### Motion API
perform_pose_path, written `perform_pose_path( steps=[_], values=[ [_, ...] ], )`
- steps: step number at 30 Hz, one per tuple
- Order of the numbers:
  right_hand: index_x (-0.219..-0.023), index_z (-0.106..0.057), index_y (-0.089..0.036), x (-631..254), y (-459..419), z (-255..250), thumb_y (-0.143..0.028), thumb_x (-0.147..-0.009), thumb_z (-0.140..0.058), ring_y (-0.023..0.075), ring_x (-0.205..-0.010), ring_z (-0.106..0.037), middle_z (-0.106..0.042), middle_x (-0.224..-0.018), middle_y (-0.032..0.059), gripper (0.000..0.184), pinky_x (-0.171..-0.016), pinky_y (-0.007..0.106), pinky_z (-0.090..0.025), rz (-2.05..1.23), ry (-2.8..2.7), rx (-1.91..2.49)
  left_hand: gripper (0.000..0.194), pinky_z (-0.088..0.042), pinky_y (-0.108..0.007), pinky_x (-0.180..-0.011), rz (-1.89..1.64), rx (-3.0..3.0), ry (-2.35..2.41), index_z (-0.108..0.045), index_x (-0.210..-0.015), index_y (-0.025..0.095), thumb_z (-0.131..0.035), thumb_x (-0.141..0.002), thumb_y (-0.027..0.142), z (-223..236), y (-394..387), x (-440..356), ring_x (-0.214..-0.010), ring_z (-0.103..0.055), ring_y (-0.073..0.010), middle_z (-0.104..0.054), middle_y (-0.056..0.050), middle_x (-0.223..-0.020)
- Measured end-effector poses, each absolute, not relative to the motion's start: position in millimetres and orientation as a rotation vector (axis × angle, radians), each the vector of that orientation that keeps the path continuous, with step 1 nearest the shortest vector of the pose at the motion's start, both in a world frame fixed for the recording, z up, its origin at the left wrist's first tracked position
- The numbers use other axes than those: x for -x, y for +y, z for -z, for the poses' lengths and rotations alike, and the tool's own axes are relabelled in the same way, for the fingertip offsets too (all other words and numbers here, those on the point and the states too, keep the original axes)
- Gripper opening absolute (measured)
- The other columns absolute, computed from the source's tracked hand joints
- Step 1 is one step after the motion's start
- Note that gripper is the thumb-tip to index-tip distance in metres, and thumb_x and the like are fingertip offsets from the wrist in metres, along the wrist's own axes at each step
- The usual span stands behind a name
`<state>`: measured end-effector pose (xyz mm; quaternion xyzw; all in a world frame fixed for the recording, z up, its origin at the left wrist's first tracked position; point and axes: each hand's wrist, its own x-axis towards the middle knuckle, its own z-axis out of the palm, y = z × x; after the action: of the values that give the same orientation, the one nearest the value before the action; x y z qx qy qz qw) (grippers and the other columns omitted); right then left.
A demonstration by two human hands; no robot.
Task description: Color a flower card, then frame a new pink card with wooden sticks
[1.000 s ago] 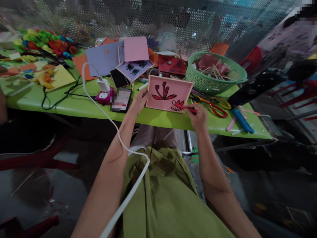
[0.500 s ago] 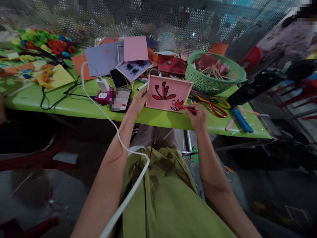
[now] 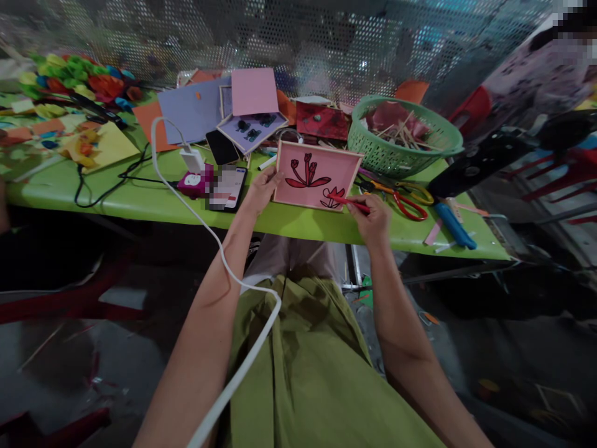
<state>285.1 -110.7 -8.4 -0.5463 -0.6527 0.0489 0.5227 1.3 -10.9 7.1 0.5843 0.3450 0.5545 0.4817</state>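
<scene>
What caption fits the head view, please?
Left hand holds a framed flower drawing; right hand holds a red pen.

The desk (image 3: 289, 224) is looking like smooth, slightly shiny plastic sheeting, green basket (image 3: 385, 149) is showing holey plastic, pink panel (image 3: 333, 169) is looking matt and papery inside a wood-look frame (image 3: 321, 148), and the olive cloth (image 3: 308, 367) is creasing.

My left hand (image 3: 263, 185) hides part of the pink framed picture's (image 3: 298, 194) left edge. My right fingers (image 3: 372, 204) cover the back of the red pen (image 3: 353, 203); its tip is too small to judge contact. Pixel blocks mask the lit phone's (image 3: 229, 194) left side. The bottom edge cuts off the white cable (image 3: 236, 381).
</scene>
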Motion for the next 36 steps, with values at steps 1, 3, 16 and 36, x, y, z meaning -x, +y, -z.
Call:
perform_pose_path(
  steps=[1, 3, 16, 36],
  values=[
    [-0.09, -0.078, -0.027, -285.1, -110.5, 8.7, -0.034, -0.088, -0.069, 0.0246, -0.078, -0.066, -0.074, -0.082, 0.0038, 0.012, -0.076, 0.041, -0.053, -0.117, -1.556, 1.31, 0.043, -0.037, -0.028, -0.059, -1.352, -1.421, 0.846, -0.053, -0.065, 0.021, -0.081, -0.092, 0.039, -7.3, -11.0, -1.5, -0.06, -0.039, -0.0121, -0.038, 0.004, -0.062],
    [-0.09, -0.077, -0.026, -285.4, -109.8, 9.6, -0.034, -0.088, -0.069, 0.0243, -0.078, -0.066, -0.073, -0.082, 0.0036, 0.011, -0.075, 0.041, -0.053, -0.116, -1.538, 1.308, 0.042, -0.038, -0.028, -0.059, -1.35, -1.412, 0.854, -0.053, -0.065, 0.021, -0.081, -0.092, 0.038, -7.5, -11.2, -1.8, -0.061, -0.04, -0.0123, -0.039, 0.004, -0.062],
    [-0.091, -0.079, -0.026, -286.4, -109.3, 12.4, -0.031, -0.089, -0.07, 0.0221, -0.073, -0.063, -0.071, -0.079, 0.0032, 0.011, -0.07, 0.037, -0.05, -0.103, -1.565, 1.275, 0.045, -0.042, -0.027, -0.06, -1.359, -1.425, 0.834, -0.054, -0.066, 0.021, -0.082, -0.089, 0.048, -3.3, -7.9, -1.5, -0.062, -0.044, -0.0118, -0.042, 0.004, -0.062],
    [-0.094, -0.08, -0.026, -283.7, -109.5, 11.3, -0.03, -0.09, -0.071, 0.0241, -0.079, -0.067, -0.076, -0.085, 0.0046, 0.011, -0.075, 0.039, -0.053, -0.112, -1.556, 1.292, 0.045, -0.034, -0.027, -0.056, -1.348, -1.45, 0.832, -0.053, -0.066, 0.02, -0.08, -0.092, 0.044, -3.1, -7.8, -0.7, -0.058, -0.036, -0.0102, -0.04, 0.004, -0.062]
  ],
)
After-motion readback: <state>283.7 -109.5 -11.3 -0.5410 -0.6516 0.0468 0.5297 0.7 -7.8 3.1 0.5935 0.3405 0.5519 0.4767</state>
